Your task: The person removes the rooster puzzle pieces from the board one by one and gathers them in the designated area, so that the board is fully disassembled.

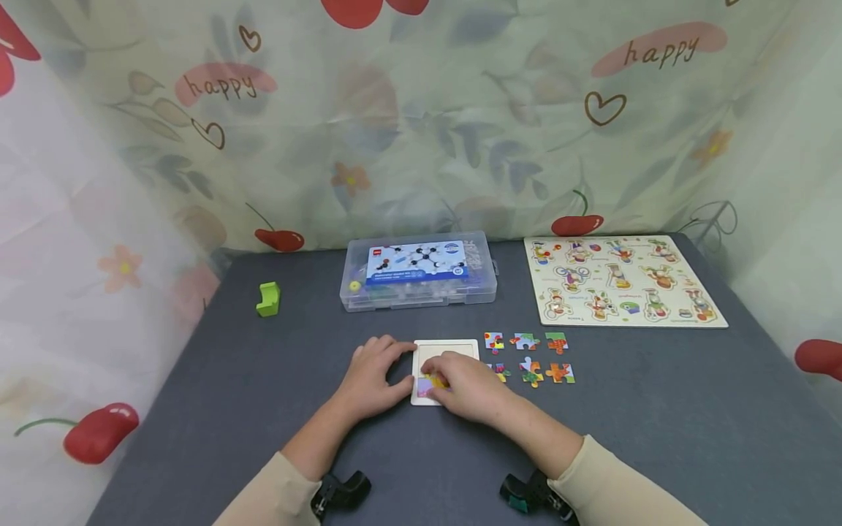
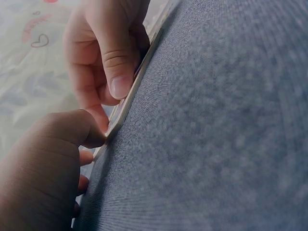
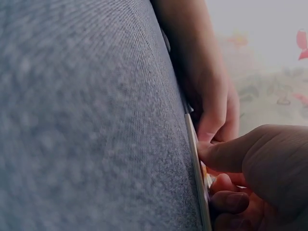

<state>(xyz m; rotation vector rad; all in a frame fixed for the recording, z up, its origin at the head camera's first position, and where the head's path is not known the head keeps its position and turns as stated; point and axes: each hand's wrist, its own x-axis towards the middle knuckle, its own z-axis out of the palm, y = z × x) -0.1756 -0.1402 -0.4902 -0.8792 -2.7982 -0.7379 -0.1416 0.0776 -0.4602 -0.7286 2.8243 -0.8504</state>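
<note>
A small wooden puzzle tray lies flat on the table before me. My left hand rests at its left side, fingers spread, with the thumb and index fingertip touching the rim. Over the tray's lower half, my right hand bends its thumb and fingers around a yellow puzzle piece, which it mostly covers. A purple puzzle piece sits in the tray's lower left corner. In the left wrist view, the right thumb points down at the tray's edge. The right fingers are partly hidden.
Several loose jigsaw pieces lie in two rows right of the tray. Behind stands a clear plastic case with a blue label. A picture puzzle board lies at the back right, a green block at the left.
</note>
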